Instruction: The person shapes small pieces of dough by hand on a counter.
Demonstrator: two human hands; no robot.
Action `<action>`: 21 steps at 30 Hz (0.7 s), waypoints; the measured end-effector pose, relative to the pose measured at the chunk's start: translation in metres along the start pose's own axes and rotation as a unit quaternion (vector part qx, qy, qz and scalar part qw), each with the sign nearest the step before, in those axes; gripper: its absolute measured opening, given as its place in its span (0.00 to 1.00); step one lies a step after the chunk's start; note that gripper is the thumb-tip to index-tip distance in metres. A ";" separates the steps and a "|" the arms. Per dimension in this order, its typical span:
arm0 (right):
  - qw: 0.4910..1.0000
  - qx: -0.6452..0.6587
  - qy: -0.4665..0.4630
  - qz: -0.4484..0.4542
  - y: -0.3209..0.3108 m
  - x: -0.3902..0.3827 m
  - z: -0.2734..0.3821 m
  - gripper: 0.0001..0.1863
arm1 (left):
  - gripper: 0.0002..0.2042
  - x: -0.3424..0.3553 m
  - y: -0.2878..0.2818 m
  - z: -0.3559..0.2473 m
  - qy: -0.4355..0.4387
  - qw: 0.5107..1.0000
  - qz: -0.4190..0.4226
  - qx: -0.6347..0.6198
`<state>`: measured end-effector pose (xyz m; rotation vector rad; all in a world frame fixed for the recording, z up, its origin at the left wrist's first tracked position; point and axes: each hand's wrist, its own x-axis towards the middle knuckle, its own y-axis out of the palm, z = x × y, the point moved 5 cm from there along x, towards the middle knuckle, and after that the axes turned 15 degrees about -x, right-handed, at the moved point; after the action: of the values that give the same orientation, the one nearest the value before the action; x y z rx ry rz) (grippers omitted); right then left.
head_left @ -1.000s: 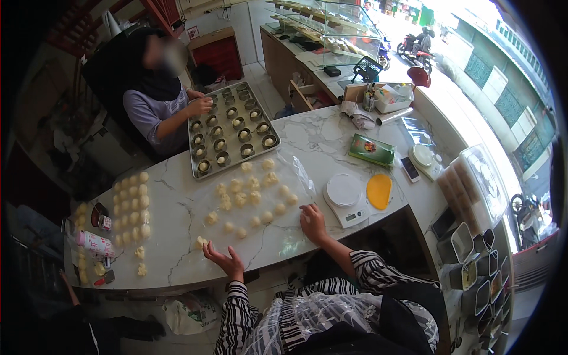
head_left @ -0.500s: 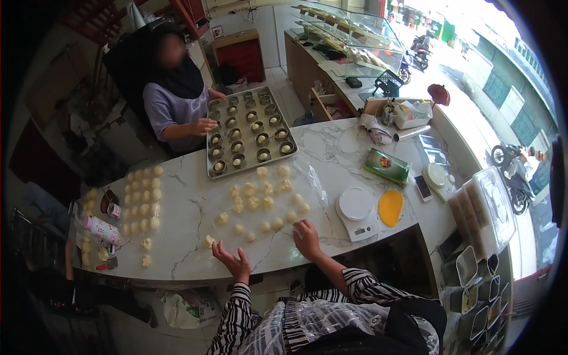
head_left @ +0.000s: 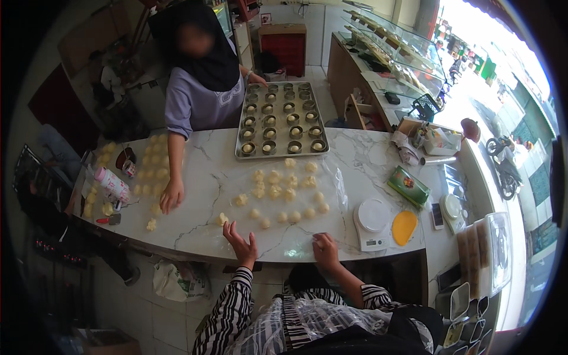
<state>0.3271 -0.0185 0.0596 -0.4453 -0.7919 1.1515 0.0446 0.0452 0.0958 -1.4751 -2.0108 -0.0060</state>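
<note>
My left hand (head_left: 241, 244) is open, fingers spread, just beside a small dough lump (head_left: 222, 219) at the near edge of a clear plastic sheet (head_left: 337, 183). Rows of rough and rounded dough pieces (head_left: 274, 192) lie on that sheet. My right hand (head_left: 324, 248) has its fingers curled down at the counter; what they hold, if anything, I cannot make out. Beyond the sheet sits a metal tray (head_left: 242, 152) of ring moulds with dough balls in many. A co-worker's hand (head_left: 172, 194) reaches down at the left, beside more dough balls (head_left: 158, 147).
A white scale (head_left: 373, 219), a yellow scraper (head_left: 404, 228), a green package (head_left: 408, 186), a phone (head_left: 437, 216) and stacked plastic boxes (head_left: 485, 254) are to the right. A pink bottle (head_left: 112, 185) stands left. Metal containers (head_left: 458, 305) line the lower right.
The co-worker's hand has left the tray and reached down toward the dough at the left. My right hand has moved slightly down toward the counter's near edge. The view has shifted.
</note>
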 end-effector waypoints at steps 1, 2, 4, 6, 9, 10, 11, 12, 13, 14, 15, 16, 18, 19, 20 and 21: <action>0.999 -0.002 0.041 -0.002 -0.015 -0.002 -0.009 0.16 | 0.32 -0.001 0.003 -0.002 0.007 1.000 0.006 0.004; 0.996 -0.022 0.080 -0.024 -0.024 0.003 -0.015 0.17 | 0.31 -0.002 0.005 -0.004 0.014 1.000 0.012 0.007; 0.991 -0.037 0.114 -0.067 -0.023 0.028 -0.020 0.18 | 0.31 0.004 0.011 -0.008 0.008 1.000 0.015 -0.010; 0.984 -0.060 0.137 -0.101 -0.010 0.041 -0.020 0.20 | 0.31 -0.001 0.015 -0.012 0.003 0.999 0.021 -0.025; 0.998 0.012 0.054 -0.012 0.007 0.020 0.014 0.21 | 0.31 0.000 0.005 -0.003 0.006 1.000 0.014 -0.005; 0.998 0.016 0.051 -0.014 0.004 0.011 0.013 0.21 | 0.31 -0.001 0.003 -0.002 0.009 1.000 0.011 0.000; 0.999 0.005 0.038 -0.013 -0.005 0.003 0.006 0.21 | 0.31 -0.001 0.000 0.000 0.011 1.000 0.008 0.008; 1.000 -0.010 0.027 -0.012 -0.013 -0.003 -0.003 0.20 | 0.31 -0.001 -0.001 -0.001 0.012 1.000 0.008 0.010; 1.000 -0.009 0.027 -0.013 -0.018 0.001 -0.009 0.20 | 0.31 -0.001 0.001 -0.003 0.010 1.000 0.011 0.003; 0.997 -0.008 0.069 -0.044 -0.026 0.012 -0.017 0.20 | 0.31 0.000 0.003 -0.004 0.008 1.000 0.012 -0.002; 0.991 -0.005 0.110 -0.075 -0.030 0.024 -0.022 0.20 | 0.31 0.001 0.003 -0.005 0.009 1.000 0.009 0.001; 0.987 -0.017 0.117 -0.107 -0.029 0.036 -0.020 0.20 | 0.31 0.002 0.005 -0.006 0.007 1.000 0.012 -0.005; 0.989 -0.030 0.119 -0.084 -0.013 0.042 -0.018 0.19 | 0.31 0.002 0.015 -0.011 0.006 1.000 0.017 -0.013; 0.991 -0.035 0.116 -0.056 0.001 0.042 -0.010 0.18 | 0.31 0.001 0.014 -0.009 0.007 1.000 0.018 -0.009; 0.996 -0.006 0.090 -0.022 0.007 0.031 -0.002 0.18 | 0.31 -0.001 0.011 -0.008 0.009 1.000 0.019 -0.005; 0.996 0.001 0.087 -0.018 0.006 0.017 0.003 0.18 | 0.31 -0.002 0.008 -0.006 0.009 1.000 0.016 0.003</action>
<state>0.3245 -0.0003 0.0629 -0.5213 -0.6441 1.0643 0.0544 0.0440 0.0968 -1.4999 -1.9714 0.0004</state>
